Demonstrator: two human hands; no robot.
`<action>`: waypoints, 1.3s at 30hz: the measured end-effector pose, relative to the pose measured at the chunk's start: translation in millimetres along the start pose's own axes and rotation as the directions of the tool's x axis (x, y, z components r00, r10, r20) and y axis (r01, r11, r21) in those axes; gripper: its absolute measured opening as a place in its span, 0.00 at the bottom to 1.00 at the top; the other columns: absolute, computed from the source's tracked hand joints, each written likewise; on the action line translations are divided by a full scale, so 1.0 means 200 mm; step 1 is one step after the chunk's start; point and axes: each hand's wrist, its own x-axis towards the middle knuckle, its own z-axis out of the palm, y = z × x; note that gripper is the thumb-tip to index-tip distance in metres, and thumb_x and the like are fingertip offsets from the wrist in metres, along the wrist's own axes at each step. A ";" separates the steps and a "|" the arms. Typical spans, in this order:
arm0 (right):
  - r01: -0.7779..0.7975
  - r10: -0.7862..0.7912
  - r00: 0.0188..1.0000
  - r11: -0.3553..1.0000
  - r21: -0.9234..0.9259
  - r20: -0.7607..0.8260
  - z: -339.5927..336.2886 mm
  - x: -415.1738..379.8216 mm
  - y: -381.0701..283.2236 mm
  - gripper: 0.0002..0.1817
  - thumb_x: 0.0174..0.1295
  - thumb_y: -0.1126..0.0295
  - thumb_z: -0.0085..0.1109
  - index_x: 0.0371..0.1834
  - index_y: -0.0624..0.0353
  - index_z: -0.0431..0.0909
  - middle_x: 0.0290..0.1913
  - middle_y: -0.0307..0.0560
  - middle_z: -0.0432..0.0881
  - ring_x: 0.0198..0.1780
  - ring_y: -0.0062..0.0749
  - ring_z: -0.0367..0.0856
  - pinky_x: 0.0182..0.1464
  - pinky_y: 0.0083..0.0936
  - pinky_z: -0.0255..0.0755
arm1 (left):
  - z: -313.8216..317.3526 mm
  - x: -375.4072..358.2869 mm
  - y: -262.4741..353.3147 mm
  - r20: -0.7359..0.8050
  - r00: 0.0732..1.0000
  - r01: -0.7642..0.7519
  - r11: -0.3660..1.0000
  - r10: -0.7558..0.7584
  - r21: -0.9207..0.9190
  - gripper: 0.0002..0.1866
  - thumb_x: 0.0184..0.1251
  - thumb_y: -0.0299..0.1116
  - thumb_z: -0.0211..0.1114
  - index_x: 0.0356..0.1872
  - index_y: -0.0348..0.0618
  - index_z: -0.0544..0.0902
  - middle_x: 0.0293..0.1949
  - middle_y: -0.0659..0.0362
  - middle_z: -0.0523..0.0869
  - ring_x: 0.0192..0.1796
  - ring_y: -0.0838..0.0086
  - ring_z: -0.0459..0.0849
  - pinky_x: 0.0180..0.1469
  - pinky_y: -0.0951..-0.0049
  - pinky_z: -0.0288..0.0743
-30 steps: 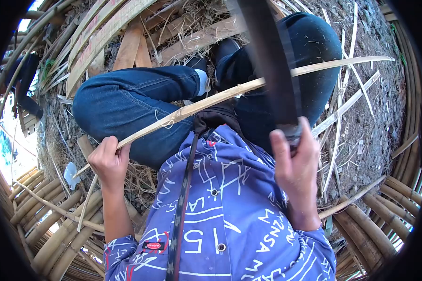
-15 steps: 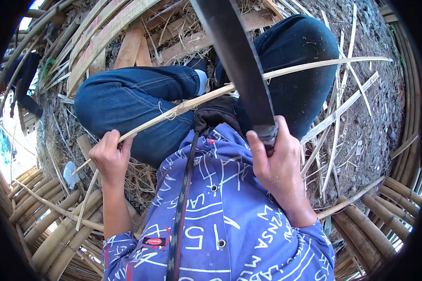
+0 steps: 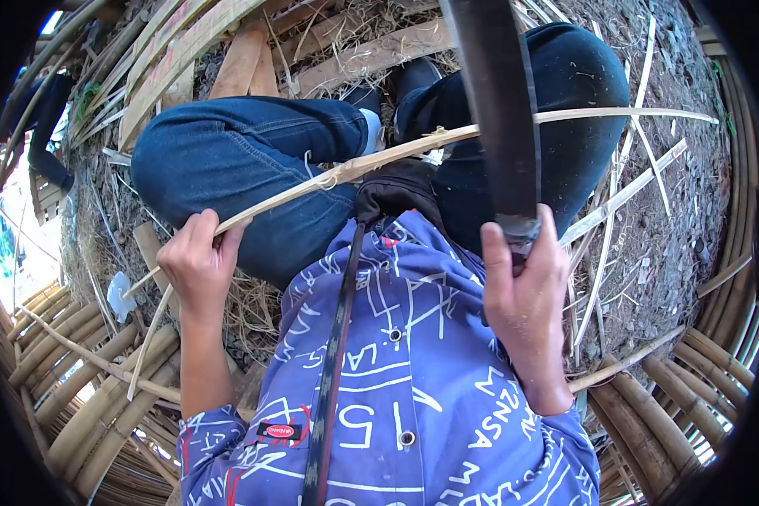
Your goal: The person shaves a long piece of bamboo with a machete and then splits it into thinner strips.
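A long pale bamboo strip runs slantwise over the lap, rising to the right. My left hand is closed round it near its lower left end. In my right hand is the handle of a large dark-bladed knife, whose blade points away from me and lies across the strip. The blade covers part of the strip above the right thigh, and its tip runs out of the top of the view. A small curled shaving sticks up from the strip's middle.
Split bamboo strips lie on the littered ground at the right. Wooden boards are beyond the feet. Bamboo slats stand low at both sides. A translucent plastic scrap is by my left hand. Another person's dark-clothed leg shows far left.
The knife and my right hand have moved to the right along the strip, and the blade is more upright in view. My left hand still grips the strip.
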 end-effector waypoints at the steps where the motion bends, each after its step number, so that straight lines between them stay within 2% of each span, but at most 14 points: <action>1: 0.049 -0.049 0.999 0.999 0.008 -0.006 0.02 -0.01 0.00 0.13 0.63 0.68 0.62 0.38 0.66 0.70 0.23 0.54 0.82 0.25 0.44 0.86 0.27 0.32 0.75 | 0.00 0.01 0.00 0.004 1.000 0.001 1.000 -0.001 -0.007 0.20 0.52 0.40 0.75 0.21 0.40 0.72 0.16 0.56 0.72 0.17 0.61 0.74 0.19 0.65 0.64; 3: 0.065 -0.064 0.997 0.998 -0.013 0.032 0.02 -0.01 -0.01 0.13 0.63 0.68 0.62 0.38 0.66 0.70 0.23 0.54 0.82 0.25 0.44 0.86 0.27 0.32 0.75 | -0.01 0.01 0.00 0.005 1.000 -0.005 1.000 0.005 -0.009 0.20 0.53 0.41 0.74 0.21 0.41 0.72 0.16 0.56 0.72 0.17 0.61 0.74 0.19 0.65 0.64; 6: -0.049 0.048 0.998 0.999 0.000 0.036 -0.02 0.00 -0.02 0.13 0.63 0.68 0.62 0.40 0.66 0.69 0.24 0.55 0.82 0.27 0.50 0.85 0.29 0.34 0.75 | -0.01 0.02 0.01 0.003 1.000 -0.007 1.000 0.007 -0.017 0.20 0.53 0.41 0.74 0.20 0.41 0.72 0.15 0.57 0.72 0.16 0.62 0.74 0.19 0.66 0.64; 9: 0.081 -0.080 0.996 0.996 0.033 -0.030 0.06 0.01 -0.01 0.13 0.63 0.68 0.62 0.39 0.66 0.70 0.23 0.55 0.82 0.27 0.49 0.85 0.29 0.33 0.75 | -0.02 0.02 0.02 0.036 0.999 0.040 0.999 -0.039 -0.031 0.20 0.53 0.41 0.74 0.20 0.41 0.71 0.15 0.57 0.72 0.16 0.63 0.73 0.19 0.67 0.64; 13: 0.080 -0.080 0.997 0.997 -0.010 0.009 0.02 0.02 0.01 0.14 0.62 0.68 0.62 0.40 0.67 0.69 0.24 0.56 0.82 0.27 0.50 0.85 0.28 0.34 0.75 | -0.02 0.04 0.02 0.013 1.000 -0.016 1.000 0.017 -0.026 0.21 0.53 0.42 0.75 0.21 0.40 0.72 0.15 0.57 0.73 0.16 0.63 0.74 0.19 0.67 0.64; 15: 0.009 -0.010 1.000 1.000 0.011 0.030 0.01 0.02 0.00 0.14 0.62 0.68 0.62 0.39 0.67 0.69 0.25 0.57 0.82 0.27 0.51 0.85 0.29 0.34 0.75 | -0.02 0.03 0.02 0.010 1.000 -0.017 1.000 0.018 -0.017 0.20 0.53 0.41 0.75 0.21 0.40 0.72 0.16 0.57 0.73 0.16 0.63 0.74 0.19 0.67 0.64; 17: 0.047 -0.046 0.999 0.998 0.036 -0.021 0.05 0.02 -0.01 0.13 0.62 0.69 0.62 0.39 0.66 0.69 0.25 0.56 0.82 0.27 0.51 0.85 0.28 0.34 0.75 | -0.03 0.02 0.01 0.038 0.999 0.009 1.000 -0.008 -0.019 0.20 0.53 0.41 0.75 0.21 0.40 0.72 0.16 0.57 0.73 0.16 0.63 0.74 0.19 0.67 0.64; 21: 0.069 -0.069 0.997 0.998 0.005 0.029 0.01 0.01 0.00 0.14 0.63 0.68 0.62 0.39 0.67 0.69 0.25 0.57 0.82 0.27 0.52 0.84 0.28 0.34 0.75 | -0.02 0.02 0.01 0.032 0.999 0.002 0.999 -0.001 -0.033 0.20 0.54 0.42 0.74 0.22 0.41 0.72 0.16 0.57 0.73 0.16 0.63 0.75 0.19 0.67 0.64; 27: 0.107 -0.108 0.994 0.994 -0.012 -0.018 0.03 -0.01 -0.02 0.13 0.63 0.67 0.62 0.37 0.66 0.70 0.24 0.56 0.82 0.26 0.49 0.85 0.28 0.33 0.75 | -0.03 0.02 0.02 0.045 0.999 0.018 1.000 -0.018 -0.016 0.20 0.53 0.41 0.74 0.21 0.41 0.72 0.16 0.57 0.74 0.16 0.63 0.75 0.19 0.67 0.65; 30: -0.064 0.062 0.997 0.997 0.041 0.053 -0.02 0.01 -0.02 0.14 0.64 0.67 0.61 0.38 0.67 0.70 0.22 0.54 0.81 0.25 0.46 0.84 0.27 0.32 0.74 | -0.03 0.05 0.08 0.013 1.000 -0.026 0.998 0.027 -0.054 0.19 0.54 0.41 0.74 0.21 0.41 0.72 0.16 0.56 0.74 0.17 0.63 0.75 0.19 0.67 0.65; 31: -0.064 0.062 0.996 0.997 0.041 0.057 -0.01 0.00 -0.01 0.14 0.64 0.67 0.61 0.38 0.67 0.70 0.22 0.54 0.81 0.25 0.46 0.84 0.27 0.32 0.74 | -0.03 0.05 0.09 0.016 1.000 -0.023 0.998 0.024 -0.052 0.19 0.54 0.41 0.74 0.21 0.41 0.72 0.16 0.56 0.74 0.17 0.63 0.75 0.19 0.67 0.65; 33: 0.065 -0.065 0.997 0.998 0.009 -0.034 0.02 -0.02 0.02 0.14 0.63 0.67 0.62 0.37 0.66 0.70 0.22 0.53 0.80 0.24 0.44 0.84 0.27 0.31 0.73 | -0.01 0.06 0.10 0.079 0.996 0.037 0.997 -0.031 -0.073 0.19 0.54 0.41 0.74 0.21 0.41 0.72 0.16 0.56 0.74 0.17 0.63 0.75 0.19 0.67 0.65; 34: 0.130 -0.134 0.989 0.990 -0.061 -0.069 0.01 -0.02 0.02 0.14 0.63 0.67 0.62 0.37 0.66 0.70 0.22 0.53 0.80 0.23 0.42 0.84 0.26 0.30 0.73 | -0.01 0.05 0.09 0.045 0.999 -0.002 0.998 0.004 -0.056 0.19 0.54 0.40 0.74 0.21 0.41 0.72 0.16 0.57 0.74 0.17 0.63 0.76 0.19 0.67 0.65; 39: -0.012 0.014 0.999 0.999 0.042 -0.051 -0.03 0.00 0.03 0.14 0.64 0.66 0.60 0.37 0.67 0.70 0.21 0.52 0.80 0.21 0.40 0.83 0.26 0.30 0.73 | -0.04 0.09 0.16 0.080 0.997 -0.010 0.999 0.014 -0.049 0.19 0.54 0.40 0.74 0.22 0.41 0.72 0.16 0.56 0.74 0.17 0.62 0.76 0.20 0.66 0.66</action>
